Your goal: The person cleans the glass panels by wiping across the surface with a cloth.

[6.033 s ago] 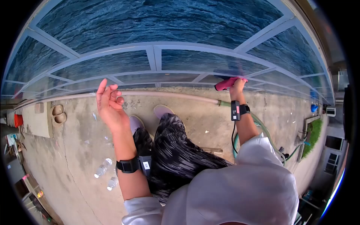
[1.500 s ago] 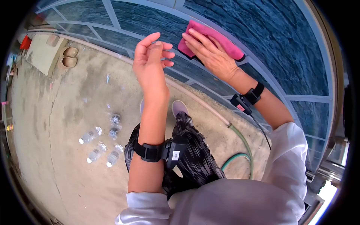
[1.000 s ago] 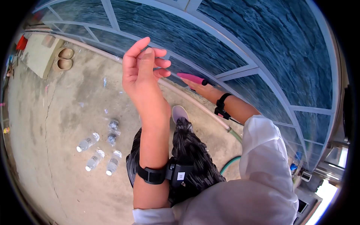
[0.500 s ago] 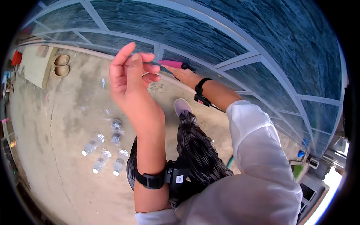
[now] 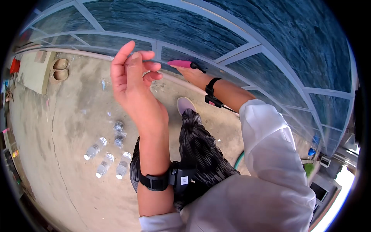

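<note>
My left hand (image 5: 135,85) is raised in the middle of the view, fingers loosely curled and apart, holding nothing. Farther right, my right hand (image 5: 190,74) reaches to the dark blue panelled wall (image 5: 193,27), with its fingers along a pink tool with a black end (image 5: 181,63). The tool is at the lower panels; its exact kind and how far it touches the surface cannot be made out. Part of my right hand's grip is hidden behind the tool.
Several clear plastic bottles (image 5: 103,166) lie on the concrete floor (image 5: 77,123) to the left. A pair of beige clogs (image 5: 60,69) sits by a pale slab (image 5: 33,73). A green hose (image 5: 239,159) lies right of my leg. Grey frame bars cross the wall.
My right hand has slid slightly to the right along the wall with the pink tool. My left hand has shifted a little left and up, its fingers still loosely curled.
</note>
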Action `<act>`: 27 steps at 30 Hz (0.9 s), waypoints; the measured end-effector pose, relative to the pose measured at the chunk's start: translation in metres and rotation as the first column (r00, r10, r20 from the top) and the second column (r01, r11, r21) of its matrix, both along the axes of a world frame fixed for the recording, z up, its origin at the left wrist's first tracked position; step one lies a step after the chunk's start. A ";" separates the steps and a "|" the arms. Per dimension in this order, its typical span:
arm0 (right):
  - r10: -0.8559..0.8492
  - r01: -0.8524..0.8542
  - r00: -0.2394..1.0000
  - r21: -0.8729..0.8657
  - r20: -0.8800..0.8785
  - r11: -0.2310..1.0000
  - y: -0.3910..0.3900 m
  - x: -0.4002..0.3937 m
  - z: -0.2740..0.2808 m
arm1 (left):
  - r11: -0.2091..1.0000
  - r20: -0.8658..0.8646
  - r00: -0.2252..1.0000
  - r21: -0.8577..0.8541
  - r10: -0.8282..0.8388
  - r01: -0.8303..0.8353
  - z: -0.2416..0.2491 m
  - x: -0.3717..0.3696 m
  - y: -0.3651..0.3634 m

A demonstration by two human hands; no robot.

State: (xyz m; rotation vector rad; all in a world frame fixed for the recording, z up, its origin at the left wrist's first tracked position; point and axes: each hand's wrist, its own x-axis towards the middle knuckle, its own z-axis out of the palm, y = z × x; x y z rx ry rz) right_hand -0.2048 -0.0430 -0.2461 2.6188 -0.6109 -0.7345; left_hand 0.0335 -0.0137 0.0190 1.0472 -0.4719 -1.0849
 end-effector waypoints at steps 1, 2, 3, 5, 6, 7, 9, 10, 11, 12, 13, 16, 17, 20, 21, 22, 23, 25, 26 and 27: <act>0.002 -0.001 0.999 -0.022 0.032 1.000 -0.004 0.011 0.000 | 1.000 -0.004 1.000 -0.002 0.010 -0.010 -0.001 0.001 0.000; 0.005 -0.001 0.997 -0.052 0.076 0.999 -0.011 0.024 -0.001 | 1.000 -0.002 1.000 0.000 0.005 -0.005 -0.001 0.003 -0.002; 0.001 0.009 0.993 -0.076 0.120 0.997 -0.018 0.037 -0.002 | 1.000 0.005 1.000 0.003 0.017 -0.017 -0.001 0.004 -0.003; -0.007 0.028 0.983 -0.111 0.182 0.993 -0.032 0.061 -0.006 | 1.000 -0.004 1.000 0.003 -0.008 0.008 -0.002 0.001 -0.005; -0.014 0.037 0.980 -0.118 0.196 0.992 -0.036 0.068 -0.007 | 1.000 0.012 1.000 -0.005 -0.018 0.019 -0.002 0.001 -0.006; -0.023 0.047 0.978 -0.113 0.206 0.992 -0.037 0.071 -0.009 | 1.000 0.028 0.999 -0.012 -0.026 0.026 -0.002 -0.002 -0.008; -0.049 0.065 0.978 -0.072 0.204 0.995 -0.033 0.067 -0.013 | 0.999 0.027 0.999 -0.010 -0.036 0.036 -0.001 -0.008 -0.011; -0.062 0.072 0.978 -0.043 0.198 0.996 -0.027 0.060 -0.015 | 1.000 0.041 0.999 -0.003 -0.020 0.020 0.000 -0.010 -0.011; -0.092 0.094 0.978 -0.004 0.187 0.996 -0.021 0.046 -0.017 | 1.000 0.041 0.999 0.001 -0.026 0.026 0.002 -0.013 -0.010; -0.119 0.115 0.979 0.032 0.167 0.993 -0.013 0.029 -0.018 | 0.999 0.039 0.999 -0.002 -0.035 0.035 0.003 -0.015 -0.010; -0.147 0.138 0.978 0.070 0.146 0.988 -0.004 0.012 -0.019 | 0.999 0.042 0.998 0.002 -0.038 0.038 0.003 -0.016 -0.009; -0.256 0.239 0.964 0.195 0.069 0.951 0.029 -0.051 -0.021 | 0.999 0.047 0.998 0.004 -0.041 0.041 0.002 -0.017 -0.006; -0.307 0.287 0.951 0.240 0.048 0.927 0.039 -0.073 -0.020 | 0.999 0.056 0.998 0.004 -0.042 0.041 0.003 -0.017 -0.006; -0.457 0.435 0.889 0.361 -0.026 0.825 0.080 -0.140 -0.010 | 0.998 0.090 0.994 0.034 -0.060 0.057 0.003 -0.017 -0.004; -0.511 0.486 0.859 0.392 -0.047 0.781 0.093 -0.161 -0.005 | 0.997 0.096 0.993 0.026 -0.070 0.068 0.003 -0.017 -0.004; -0.559 0.532 0.826 0.415 -0.064 0.738 0.107 -0.180 0.004 | 0.996 0.098 0.992 0.041 -0.082 0.078 0.002 -0.017 -0.004; -0.608 0.576 0.790 0.438 -0.079 0.690 0.121 -0.195 0.012 | 0.994 0.103 0.990 0.057 -0.095 0.089 0.001 -0.017 -0.004; -0.635 0.606 0.770 0.379 -0.060 0.700 0.153 -0.215 0.038 | 0.990 0.110 0.984 0.059 -0.136 0.130 -0.001 -0.020 -0.004; -0.637 0.616 0.769 0.324 -0.050 0.718 0.169 -0.217 0.054 | 0.984 0.110 0.979 0.065 -0.169 0.163 -0.002 -0.024 -0.004; -0.950 0.795 0.296 0.528 0.096 0.300 0.185 -0.211 0.066 | 0.982 0.109 0.977 0.056 -0.186 0.181 -0.004 -0.029 -0.005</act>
